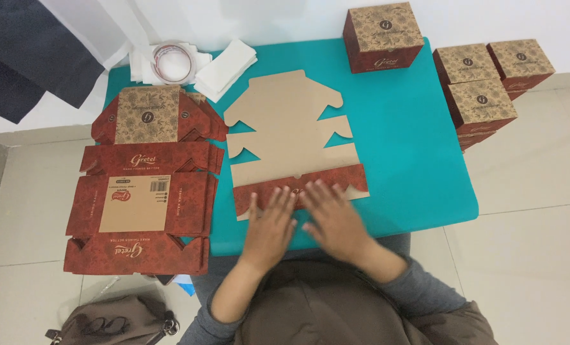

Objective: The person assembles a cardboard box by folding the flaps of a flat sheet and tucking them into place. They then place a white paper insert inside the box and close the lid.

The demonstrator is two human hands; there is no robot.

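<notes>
Far left of the frame, a stack of flat red cartons (141,204) overhangs the teal counter (413,160), tape roll (171,62) and white paper (224,67) above it. At centre lies the unfolded carton (285,128), plain brown side up, red bottom flap folded over. Left hand (271,227) and right hand (335,220) press flat on that flap, fingers spread, gripping nothing. Finished boxes (480,102) crowd the upper right.

Long grey sleeves of a soft knit fabric are worn on both arms, pushed up short of the wrists. The bare left hand (269,223) and bare right hand (336,220) are left uncovered. A brownish-grey garment is seen over the lap.
</notes>
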